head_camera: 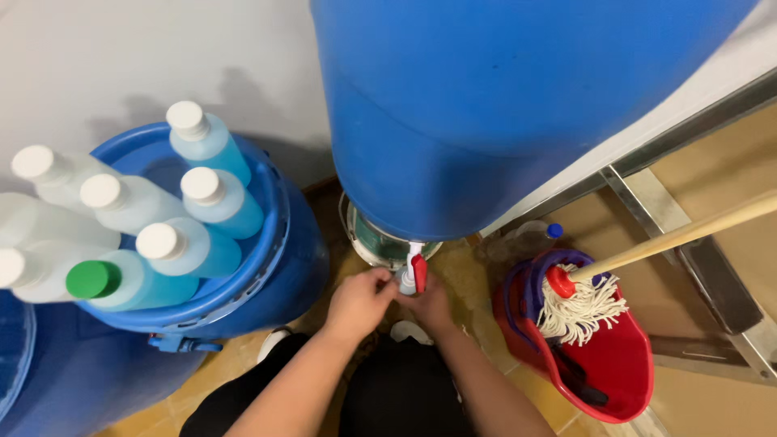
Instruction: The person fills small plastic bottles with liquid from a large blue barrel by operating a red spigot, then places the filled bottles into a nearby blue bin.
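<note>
both hands meet at the small white tap with a red lever (414, 271) that hangs from the underside of the big blue plastic barrel (502, 105). the left hand (358, 301) comes in from the left and its fingers curl toward the tap's spout end; whether that grip pinches the spout or something held under it, i cannot tell, since the fingertips hide the contact. the right hand (430, 306) sits just below and to the right of the tap, fingers folded in against it, and its grip is likewise clenched around something hidden (possibly a bottle mouth, but nothing shows clearly).

the tap lies directly ahead of both hands, right between them, with the left hand reaching slightly higher up on it. its long axis runs roughly up and down in the view, the red lever pointing down toward the person.

to the left, a smaller blue plastic drum (271, 267) carries a cluster of clear bottles of pale blue liquid with white caps (214, 146), one with a green cap (91, 279). to the right, a red mop bucket (623, 364) holds a string mop with a wooden handle (688, 232) on the tan tiled floor (477, 291).
</note>
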